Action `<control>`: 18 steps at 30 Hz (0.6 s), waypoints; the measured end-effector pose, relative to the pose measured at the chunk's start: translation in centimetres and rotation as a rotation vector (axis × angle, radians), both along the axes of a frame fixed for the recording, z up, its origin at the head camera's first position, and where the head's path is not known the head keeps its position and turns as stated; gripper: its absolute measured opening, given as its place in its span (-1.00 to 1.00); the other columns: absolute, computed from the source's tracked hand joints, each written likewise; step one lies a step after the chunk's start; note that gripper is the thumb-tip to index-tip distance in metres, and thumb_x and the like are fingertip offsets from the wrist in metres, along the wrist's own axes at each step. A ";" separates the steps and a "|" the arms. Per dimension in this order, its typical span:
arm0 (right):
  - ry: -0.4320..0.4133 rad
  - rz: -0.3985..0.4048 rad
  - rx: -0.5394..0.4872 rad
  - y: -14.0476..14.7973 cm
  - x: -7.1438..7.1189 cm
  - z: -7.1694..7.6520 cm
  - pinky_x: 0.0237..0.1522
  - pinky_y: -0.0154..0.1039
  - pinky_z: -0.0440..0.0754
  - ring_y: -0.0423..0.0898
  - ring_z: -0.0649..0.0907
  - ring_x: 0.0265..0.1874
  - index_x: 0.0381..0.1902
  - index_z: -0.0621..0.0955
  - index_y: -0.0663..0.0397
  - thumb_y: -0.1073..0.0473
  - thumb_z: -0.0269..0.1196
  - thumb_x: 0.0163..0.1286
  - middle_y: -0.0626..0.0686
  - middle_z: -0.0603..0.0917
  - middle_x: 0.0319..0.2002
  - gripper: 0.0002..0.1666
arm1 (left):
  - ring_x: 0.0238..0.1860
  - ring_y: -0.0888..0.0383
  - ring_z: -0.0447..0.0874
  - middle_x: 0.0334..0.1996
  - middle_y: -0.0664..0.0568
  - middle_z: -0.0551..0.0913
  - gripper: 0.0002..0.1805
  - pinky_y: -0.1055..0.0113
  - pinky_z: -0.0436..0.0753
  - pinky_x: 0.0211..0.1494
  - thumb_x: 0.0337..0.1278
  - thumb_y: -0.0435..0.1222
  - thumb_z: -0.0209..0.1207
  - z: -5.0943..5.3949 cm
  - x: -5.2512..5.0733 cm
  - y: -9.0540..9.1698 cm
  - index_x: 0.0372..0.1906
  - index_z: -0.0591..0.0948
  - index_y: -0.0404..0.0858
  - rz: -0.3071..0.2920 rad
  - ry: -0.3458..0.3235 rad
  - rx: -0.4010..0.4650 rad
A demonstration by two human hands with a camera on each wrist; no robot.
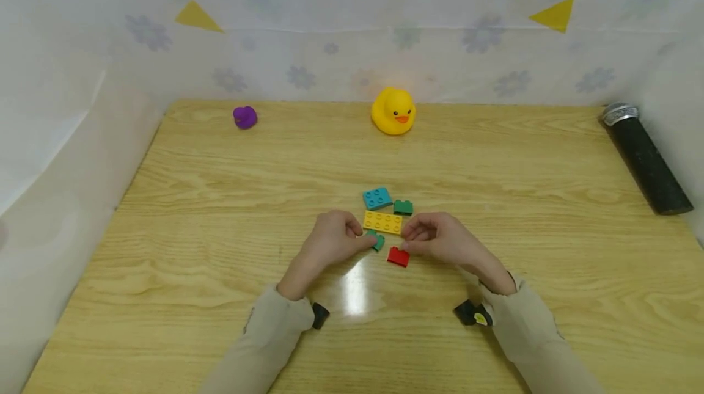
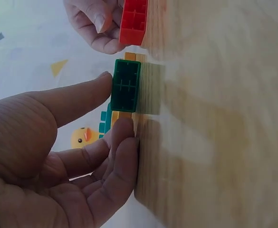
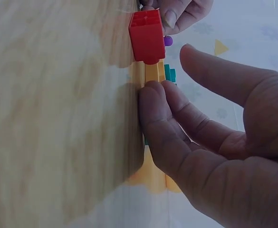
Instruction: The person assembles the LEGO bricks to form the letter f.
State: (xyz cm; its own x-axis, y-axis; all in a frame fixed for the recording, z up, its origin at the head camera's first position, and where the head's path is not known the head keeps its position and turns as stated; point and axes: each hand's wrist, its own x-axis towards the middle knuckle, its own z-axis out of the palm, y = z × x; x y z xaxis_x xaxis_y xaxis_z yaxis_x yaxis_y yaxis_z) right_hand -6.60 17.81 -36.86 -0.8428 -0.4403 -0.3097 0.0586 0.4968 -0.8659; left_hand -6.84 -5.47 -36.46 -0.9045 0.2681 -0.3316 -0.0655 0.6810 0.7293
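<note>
In the head view a yellow brick (image 1: 383,222) lies between the two hands. My left hand (image 1: 337,240) is at its left end, with the thumb at a small green brick (image 1: 376,241) just in front. The left wrist view shows that green brick (image 2: 126,85) on its side, hollow underside outward; the left fingertips are near its end. My right hand (image 1: 442,239) has fingertips at the yellow brick's right end, and its thumb is raised apart in the right wrist view. The red brick (image 1: 398,257) lies by the right thumb in the head view.
Behind the yellow brick lie a blue brick (image 1: 377,198) and another green brick (image 1: 403,207). A yellow duck (image 1: 393,112) and a small purple duck (image 1: 245,117) stand along the table's back edge. A microphone (image 1: 646,159) lies at the right.
</note>
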 end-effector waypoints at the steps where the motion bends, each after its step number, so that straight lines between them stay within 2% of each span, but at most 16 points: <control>1: 0.003 -0.001 0.005 0.0 0.0 0.0 -0.19 -0.32 0.57 -0.08 0.62 -0.28 -0.17 0.61 0.26 0.22 0.34 0.26 0.07 0.65 -0.27 -0.76 | -0.50 0.19 0.50 -0.54 0.05 0.57 -0.67 0.39 0.48 -0.42 -0.01 -0.09 0.39 0.0 0.0 0.0 -0.36 0.65 -0.28 0.001 -0.002 -0.005; 9: 0.018 0.003 0.030 0.0 -0.1 -0.5 -0.19 -0.30 0.58 -0.09 0.61 -0.29 -0.19 0.62 0.21 0.21 0.35 0.25 0.05 0.65 -0.28 -0.78 | -0.46 0.18 0.50 -0.49 0.04 0.57 -0.69 0.36 0.48 -0.39 -0.02 -0.13 0.41 0.0 -0.1 0.0 -0.30 0.63 -0.27 0.020 -0.044 -0.011; 18: 0.037 0.003 0.048 0.0 -0.1 -0.6 -0.19 -0.27 0.58 -0.09 0.61 -0.29 -0.20 0.63 0.19 0.19 0.34 0.27 0.03 0.65 -0.29 -0.79 | -0.45 0.19 0.52 -0.49 0.07 0.60 -0.72 0.37 0.49 -0.37 -0.02 -0.17 0.41 -0.1 -0.1 -0.1 -0.28 0.66 -0.28 -0.003 -0.028 0.015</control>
